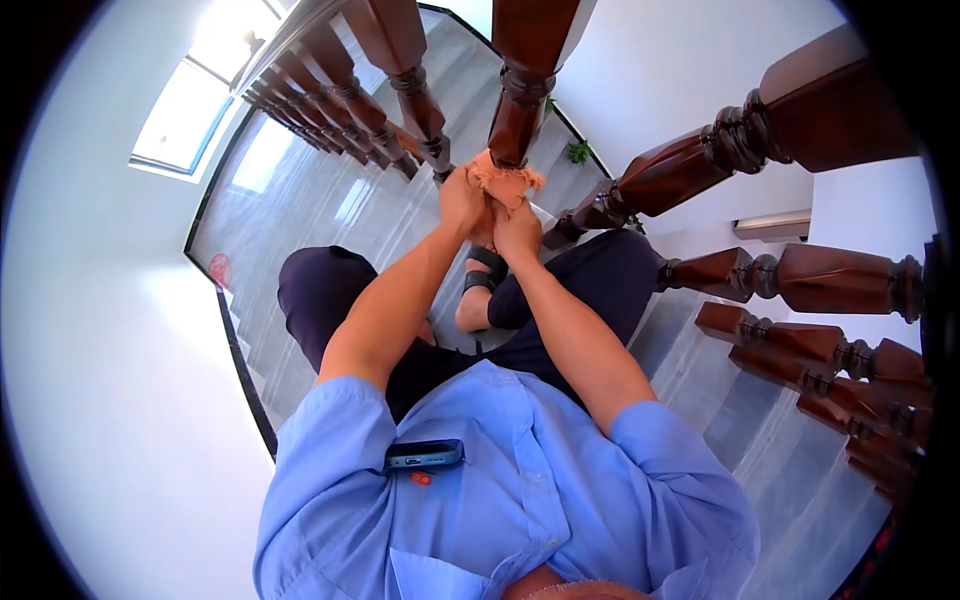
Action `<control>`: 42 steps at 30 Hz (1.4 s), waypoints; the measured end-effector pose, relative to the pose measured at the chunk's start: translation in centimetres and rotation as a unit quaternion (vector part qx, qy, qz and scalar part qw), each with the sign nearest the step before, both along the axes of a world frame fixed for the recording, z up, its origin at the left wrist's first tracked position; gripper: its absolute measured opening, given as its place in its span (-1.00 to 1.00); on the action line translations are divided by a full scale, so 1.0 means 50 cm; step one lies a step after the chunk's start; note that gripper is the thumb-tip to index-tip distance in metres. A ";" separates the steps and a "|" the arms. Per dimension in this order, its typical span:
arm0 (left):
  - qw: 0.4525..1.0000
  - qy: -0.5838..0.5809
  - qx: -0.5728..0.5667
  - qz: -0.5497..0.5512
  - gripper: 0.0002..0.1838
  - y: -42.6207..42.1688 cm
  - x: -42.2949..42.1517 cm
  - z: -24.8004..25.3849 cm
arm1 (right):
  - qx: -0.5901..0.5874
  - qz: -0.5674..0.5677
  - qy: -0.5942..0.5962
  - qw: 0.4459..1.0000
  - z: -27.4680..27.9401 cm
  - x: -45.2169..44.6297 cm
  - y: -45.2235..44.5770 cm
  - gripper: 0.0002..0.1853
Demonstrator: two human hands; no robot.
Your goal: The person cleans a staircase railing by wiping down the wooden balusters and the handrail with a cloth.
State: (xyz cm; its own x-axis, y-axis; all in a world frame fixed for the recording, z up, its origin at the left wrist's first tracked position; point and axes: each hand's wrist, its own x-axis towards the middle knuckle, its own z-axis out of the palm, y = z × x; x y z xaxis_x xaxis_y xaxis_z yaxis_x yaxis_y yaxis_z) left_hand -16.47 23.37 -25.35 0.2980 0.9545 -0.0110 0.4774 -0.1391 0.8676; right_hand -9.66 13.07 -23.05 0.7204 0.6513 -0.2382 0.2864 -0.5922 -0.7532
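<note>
An orange cloth (505, 183) is wrapped against the lower part of a dark red-brown wooden baluster (522, 110), near the top middle of the view. My left hand (463, 203) grips the cloth on its left side, with the fingers closed. On the right side my right hand (518, 233) is closed on the lower part of the same cloth. Both hands are close together at the foot of the baluster. The cloth and the hands hide part of the baluster's base.
More wooden balusters (780, 270) line the right side, and a row (330, 95) runs to the upper left. Grey stone steps (300, 200) lie below. A phone (425, 454) sits in the shirt pocket. A small green plant (578, 152) and a window (185, 118) are farther off.
</note>
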 end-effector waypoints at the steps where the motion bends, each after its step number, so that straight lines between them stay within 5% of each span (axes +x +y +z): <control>1: 0.997 0.068 0.018 0.012 -0.62 -0.013 -0.015 -0.003 | 0.002 0.005 0.006 1.000 0.005 -0.013 -0.014 -0.53; 5: 0.999 0.001 -0.045 0.026 -0.64 -0.055 -0.045 0.003 | 0.009 0.053 0.046 0.997 0.004 -0.031 -0.061 -0.42; 7: 0.995 -0.023 -0.071 0.058 -0.60 -0.065 -0.051 0.001 | 0.194 0.052 0.183 0.962 -0.003 -0.026 -0.081 -0.41; 10: 0.966 -0.150 -0.172 0.123 -0.56 -0.106 -0.065 0.040 | 0.267 0.088 0.327 0.902 0.010 -0.011 -0.105 -0.52; 12: 0.885 -0.327 -0.272 0.187 -0.52 -0.143 -0.060 0.108 | 0.328 0.097 0.425 0.838 0.051 -0.007 -0.117 -0.64; 13: 0.888 -0.324 -0.266 0.189 -0.52 -0.147 -0.061 0.108 | 0.332 0.099 0.429 0.834 0.054 -0.005 -0.116 -0.64; 15: 0.760 -0.504 -0.372 0.170 -0.51 -0.162 -0.064 0.102 | 0.304 0.105 0.422 0.847 0.054 -0.001 -0.122 -0.70; 20: 0.792 -0.457 -0.360 0.183 -0.52 -0.231 -0.101 0.165 | 0.281 0.149 0.336 0.887 0.051 -0.011 -0.135 -0.72; 22: 0.861 -0.371 -0.291 0.194 -0.58 -0.252 -0.131 0.137 | 0.235 0.202 0.402 0.862 0.050 -0.018 -0.141 -0.70; 33: 0.884 -0.383 -0.212 0.162 -0.63 -0.250 -0.229 0.136 | 0.156 0.326 0.206 0.909 0.074 -0.054 -0.117 -0.55; 42: 0.861 -0.485 -0.047 0.149 -0.72 -0.214 -0.268 0.231 | 0.149 0.410 0.130 0.890 0.335 -0.102 -0.091 -0.67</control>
State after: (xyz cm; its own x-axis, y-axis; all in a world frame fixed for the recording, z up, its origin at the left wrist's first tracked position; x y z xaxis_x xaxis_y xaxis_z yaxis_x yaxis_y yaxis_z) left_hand -29.88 12.68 -13.82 -0.0461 0.9987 0.0234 -0.4752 -0.0425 0.8789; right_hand -14.76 8.50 -6.28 -0.0801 0.9952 -0.0556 0.3239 -0.0267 -0.9457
